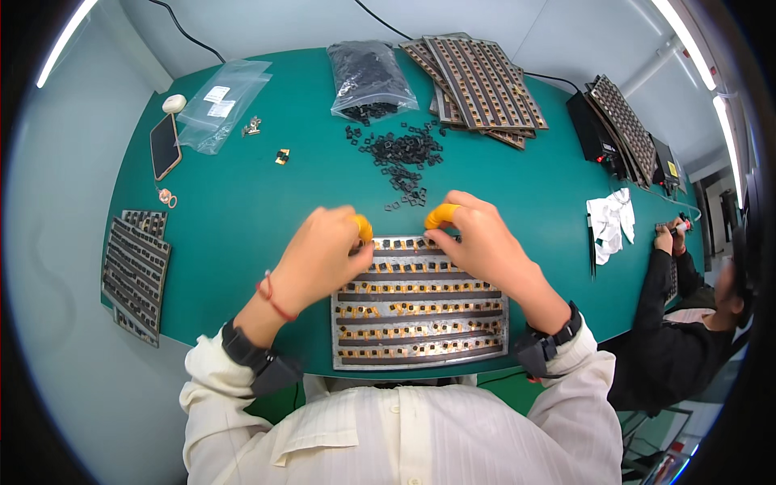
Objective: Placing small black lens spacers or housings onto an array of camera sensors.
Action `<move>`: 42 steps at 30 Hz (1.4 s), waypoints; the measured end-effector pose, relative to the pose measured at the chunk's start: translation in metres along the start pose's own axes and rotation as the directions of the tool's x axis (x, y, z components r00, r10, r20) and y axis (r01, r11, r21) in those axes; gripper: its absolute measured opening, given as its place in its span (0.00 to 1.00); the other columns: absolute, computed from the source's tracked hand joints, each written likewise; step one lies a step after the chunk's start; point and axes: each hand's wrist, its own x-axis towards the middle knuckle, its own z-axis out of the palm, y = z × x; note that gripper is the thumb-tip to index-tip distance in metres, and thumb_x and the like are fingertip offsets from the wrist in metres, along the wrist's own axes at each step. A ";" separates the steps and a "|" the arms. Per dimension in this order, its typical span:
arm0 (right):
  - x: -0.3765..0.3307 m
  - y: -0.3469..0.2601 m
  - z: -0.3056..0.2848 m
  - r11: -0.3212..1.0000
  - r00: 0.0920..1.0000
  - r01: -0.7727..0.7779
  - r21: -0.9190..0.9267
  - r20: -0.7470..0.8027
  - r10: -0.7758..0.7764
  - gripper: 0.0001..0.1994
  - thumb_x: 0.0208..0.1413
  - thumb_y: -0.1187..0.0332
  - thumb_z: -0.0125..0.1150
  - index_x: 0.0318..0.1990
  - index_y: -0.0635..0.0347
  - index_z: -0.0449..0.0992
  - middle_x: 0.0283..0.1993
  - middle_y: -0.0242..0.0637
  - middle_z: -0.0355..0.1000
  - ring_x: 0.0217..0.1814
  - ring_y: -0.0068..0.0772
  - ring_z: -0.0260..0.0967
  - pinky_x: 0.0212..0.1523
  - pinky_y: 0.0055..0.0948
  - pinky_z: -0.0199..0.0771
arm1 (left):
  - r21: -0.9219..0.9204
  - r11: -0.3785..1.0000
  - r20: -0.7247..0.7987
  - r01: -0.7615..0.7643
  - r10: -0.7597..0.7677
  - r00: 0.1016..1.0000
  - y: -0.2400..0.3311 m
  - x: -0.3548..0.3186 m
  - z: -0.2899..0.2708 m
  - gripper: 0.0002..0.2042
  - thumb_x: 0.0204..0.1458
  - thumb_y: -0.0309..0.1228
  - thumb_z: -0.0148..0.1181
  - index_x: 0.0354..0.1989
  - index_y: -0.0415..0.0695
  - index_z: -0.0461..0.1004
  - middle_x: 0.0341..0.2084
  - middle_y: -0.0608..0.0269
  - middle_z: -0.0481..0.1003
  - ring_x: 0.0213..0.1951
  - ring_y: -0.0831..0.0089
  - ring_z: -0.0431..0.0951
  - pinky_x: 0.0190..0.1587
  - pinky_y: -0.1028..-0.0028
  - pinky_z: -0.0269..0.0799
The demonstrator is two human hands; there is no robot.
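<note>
A grey metal tray (pixel 419 362) with rows of small gold and black parts lies at the near edge of the green table (pixel 267 194). My left hand (pixel 323 255) rests on the tray's far left corner, its fingers curled, an orange finger cot on one fingertip. Over the tray's far edge sits my right hand (pixel 477 238), with an orange cot on its forefinger pinching at the top row. Whether either hand holds a part is hidden by the fingers. A loose heap of small black square parts (pixel 402 158) lies just beyond the tray.
A clear bag of black parts (pixel 370 77) and stacked brown trays (pixel 481 81) sit at the far side. A phone (pixel 165 145) and empty plastic bags (pixel 222 101) lie at far left, dark trays (pixel 136 271) at near left. A person in black (pixel 679 323) works at the right.
</note>
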 end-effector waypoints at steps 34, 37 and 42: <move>-0.110 -0.006 -0.003 0.956 0.977 -0.214 -0.198 -0.037 0.211 0.23 0.55 0.60 0.68 0.15 0.63 0.68 0.16 0.44 0.65 0.17 0.48 0.66 0.21 0.41 0.67 | -0.147 0.988 0.152 0.046 -0.024 0.988 -0.001 0.025 -0.013 0.14 0.51 0.34 0.68 0.36 0.33 0.80 0.26 0.48 0.79 0.28 0.60 0.80 0.32 0.66 0.74; -0.097 -0.006 -0.013 0.949 0.962 -0.233 -0.212 0.090 0.257 0.23 0.56 0.58 0.67 0.16 0.64 0.70 0.16 0.46 0.68 0.17 0.51 0.66 0.23 0.43 0.68 | -0.184 0.980 0.005 0.074 -0.075 0.997 -0.016 0.041 0.010 0.14 0.49 0.33 0.70 0.38 0.33 0.80 0.27 0.50 0.79 0.29 0.63 0.80 0.34 0.67 0.75; -0.068 0.003 -0.033 0.966 0.942 -0.219 -0.134 0.229 0.246 0.16 0.51 0.64 0.71 0.22 0.70 0.77 0.20 0.49 0.72 0.21 0.52 0.71 0.23 0.41 0.69 | 0.060 0.998 -0.091 0.011 -0.006 0.996 -0.007 0.046 0.032 0.11 0.50 0.31 0.68 0.31 0.32 0.79 0.27 0.51 0.77 0.29 0.56 0.79 0.35 0.63 0.75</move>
